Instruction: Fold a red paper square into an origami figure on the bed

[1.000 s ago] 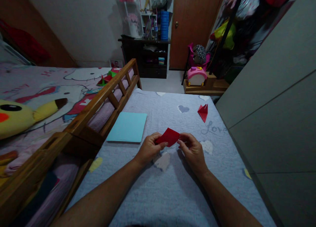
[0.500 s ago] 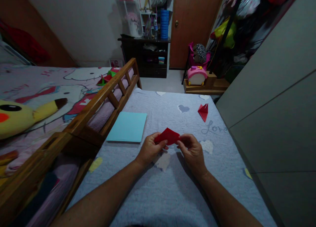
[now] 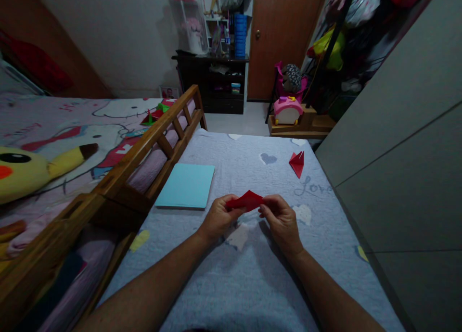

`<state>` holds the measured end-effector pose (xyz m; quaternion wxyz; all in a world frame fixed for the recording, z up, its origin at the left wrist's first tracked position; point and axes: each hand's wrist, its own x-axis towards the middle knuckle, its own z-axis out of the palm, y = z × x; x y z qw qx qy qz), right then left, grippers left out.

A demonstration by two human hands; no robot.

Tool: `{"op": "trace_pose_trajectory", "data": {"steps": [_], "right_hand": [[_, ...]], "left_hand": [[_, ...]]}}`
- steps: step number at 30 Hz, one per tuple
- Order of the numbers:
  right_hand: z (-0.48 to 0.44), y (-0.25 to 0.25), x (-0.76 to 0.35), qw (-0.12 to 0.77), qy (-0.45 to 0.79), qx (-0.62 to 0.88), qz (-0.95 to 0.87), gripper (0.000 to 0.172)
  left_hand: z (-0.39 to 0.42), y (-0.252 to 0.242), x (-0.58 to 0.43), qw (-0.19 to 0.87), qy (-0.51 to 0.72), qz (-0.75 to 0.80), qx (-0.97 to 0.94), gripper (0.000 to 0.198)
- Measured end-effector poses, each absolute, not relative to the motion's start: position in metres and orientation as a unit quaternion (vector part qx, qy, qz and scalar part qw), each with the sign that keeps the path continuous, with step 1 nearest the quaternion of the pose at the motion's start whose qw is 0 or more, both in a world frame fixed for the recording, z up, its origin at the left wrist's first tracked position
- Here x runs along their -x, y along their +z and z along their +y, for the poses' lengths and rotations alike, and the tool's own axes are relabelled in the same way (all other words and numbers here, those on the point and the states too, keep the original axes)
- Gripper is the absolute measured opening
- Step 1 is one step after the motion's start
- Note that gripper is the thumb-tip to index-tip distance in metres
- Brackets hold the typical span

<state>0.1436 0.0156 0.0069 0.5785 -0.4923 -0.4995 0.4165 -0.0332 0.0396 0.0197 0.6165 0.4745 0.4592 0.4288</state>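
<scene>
A small folded piece of red paper [image 3: 249, 200] is held a little above the bed cover, between both hands. My left hand [image 3: 221, 217] grips its left end, thumb on the near side. At its right corner, my right hand [image 3: 280, 220] pinches the paper between thumb and fingers. The fingertips behind the paper are hidden. Farther off to the right, a second folded red paper piece [image 3: 297, 164] lies on the cover with its points spread, touched by neither hand.
A light blue square stack [image 3: 186, 186] lies left of my hands on the patterned cover [image 3: 238, 154]. A wooden rail [image 3: 144, 151] runs along the left, with a yellow plush toy [image 3: 32, 175] beyond it. A pale cabinet [image 3: 400, 130] stands at right.
The red paper has tilted in my hands, so it looks flatter and narrower. My left thumb has shifted slightly along it, while the other objects have stayed put.
</scene>
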Motion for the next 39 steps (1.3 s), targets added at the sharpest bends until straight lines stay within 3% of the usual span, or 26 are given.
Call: {"op": "trace_pose_trajectory", "data": {"steps": [10, 17, 25, 33, 39], "right_hand": [[0.015, 0.011, -0.138, 0.608, 0.442, 0.495, -0.435, 0.024], [0.016, 0.012, -0.138, 0.602, 0.460, 0.495, -0.425, 0.023], [0.015, 0.011, -0.137, 0.604, 0.455, 0.489, -0.435, 0.022], [0.013, 0.006, -0.141, 0.583, 0.376, 0.491, -0.527, 0.015], [0.012, 0.012, -0.143, 0.564, 0.315, 0.478, -0.595, 0.020]], "left_hand": [[0.039, 0.016, 0.034, 0.570, 0.423, 0.461, -0.533, 0.026], [0.039, 0.013, 0.036, 0.516, 0.421, 0.463, -0.585, 0.016], [0.040, 0.009, 0.037, 0.476, 0.416, 0.453, -0.629, 0.018], [0.041, 0.006, 0.038, 0.454, 0.420, 0.475, -0.627, 0.017], [0.040, 0.012, 0.036, 0.484, 0.409, 0.448, -0.631, 0.015]]}}
